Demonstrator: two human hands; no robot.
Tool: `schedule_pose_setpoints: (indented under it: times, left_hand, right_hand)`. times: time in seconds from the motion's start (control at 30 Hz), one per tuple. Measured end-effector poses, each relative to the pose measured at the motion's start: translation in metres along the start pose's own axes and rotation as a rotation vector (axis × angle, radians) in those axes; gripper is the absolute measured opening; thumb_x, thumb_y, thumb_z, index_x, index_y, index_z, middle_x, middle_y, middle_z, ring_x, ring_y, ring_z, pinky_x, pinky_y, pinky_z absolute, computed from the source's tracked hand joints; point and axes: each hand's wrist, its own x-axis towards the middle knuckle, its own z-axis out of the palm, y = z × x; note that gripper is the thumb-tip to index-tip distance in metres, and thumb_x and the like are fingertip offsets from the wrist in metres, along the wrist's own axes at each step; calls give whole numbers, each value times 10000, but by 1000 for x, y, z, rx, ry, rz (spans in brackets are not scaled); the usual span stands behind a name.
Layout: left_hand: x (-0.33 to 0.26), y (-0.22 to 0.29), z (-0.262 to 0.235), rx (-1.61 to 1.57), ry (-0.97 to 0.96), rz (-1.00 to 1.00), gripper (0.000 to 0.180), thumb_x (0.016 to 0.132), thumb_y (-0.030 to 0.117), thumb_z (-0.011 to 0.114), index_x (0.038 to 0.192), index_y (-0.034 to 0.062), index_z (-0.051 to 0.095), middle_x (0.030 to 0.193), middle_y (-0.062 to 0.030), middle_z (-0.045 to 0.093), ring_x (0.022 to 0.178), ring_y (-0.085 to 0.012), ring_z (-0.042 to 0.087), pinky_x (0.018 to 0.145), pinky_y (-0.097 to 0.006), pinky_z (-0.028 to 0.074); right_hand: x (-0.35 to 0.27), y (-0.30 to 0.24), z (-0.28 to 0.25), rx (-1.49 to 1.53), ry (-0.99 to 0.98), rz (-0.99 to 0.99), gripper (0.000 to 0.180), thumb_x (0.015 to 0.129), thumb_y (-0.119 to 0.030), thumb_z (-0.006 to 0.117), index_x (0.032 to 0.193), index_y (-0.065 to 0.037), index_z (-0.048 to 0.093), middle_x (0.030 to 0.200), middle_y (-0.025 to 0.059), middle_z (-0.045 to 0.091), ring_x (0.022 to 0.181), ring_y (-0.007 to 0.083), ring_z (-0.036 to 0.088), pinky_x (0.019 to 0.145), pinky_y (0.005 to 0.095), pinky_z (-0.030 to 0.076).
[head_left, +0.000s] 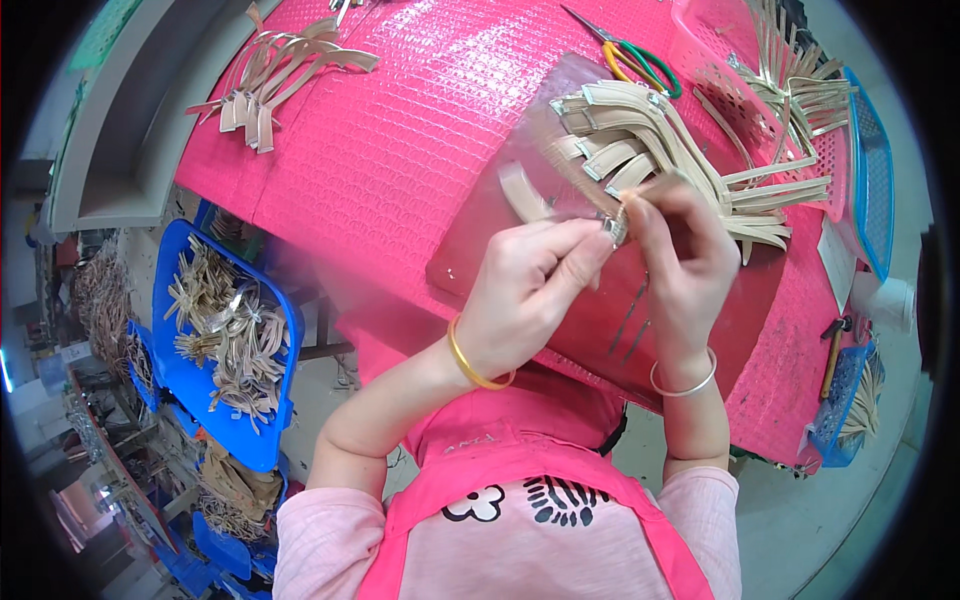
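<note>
Over a dark red board (pixel 465 255), my two hands meet at a small silver buckle (pixel 614 231) on a beige strap. My left hand (pixel 525 290) pinches the buckle between thumb and fingers. Just right of it, my right hand (pixel 692 262) has its fingertips closed on the strap end beside the buckle; the fingers partly hide that end. Beyond the hands lies a fanned pile of beige straps (pixel 665 145), some with silver buckles. A short loose strap (pixel 522 192) rests left of the pile. Two thin dark rods (pixel 628 318) lie on the board, between my wrists.
Scissors (pixel 640 66) with green and yellow handles lie at the far edge of the board. Pink (pixel 715 55) and blue (pixel 873 170) baskets stand at right, near a hammer (pixel 833 345). More straps (pixel 265 85) lie far left. A blue tub (pixel 168 300) of strap bundles stands below the table.
</note>
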Motion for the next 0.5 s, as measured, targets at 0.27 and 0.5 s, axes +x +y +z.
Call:
schedule_pose_setpoints:
  times: [0.27, 0.5]
  left_hand:
    - [2, -4, -15, 87, 208, -28, 219, 765, -2, 564, 983, -14, 562, 697, -62, 596, 581, -111, 581, 481, -219, 437]
    - [5, -3, -15, 558, 163, 464, 423, 718, -56, 547, 1120, 41, 460, 834, -152, 608, 655, -260, 614, 552, -306, 480]
  right_hand:
    - [-8, 5, 10, 700, -153, 531, 209, 845, -195, 521, 922, -10, 579, 617, -9, 511, 414, 5, 358, 385, 155, 228]
    - [-10, 14, 23, 1237, -222, 645, 173, 841, -207, 529, 845, -36, 553, 658, 43, 565, 388, 59, 426, 370, 173, 317]
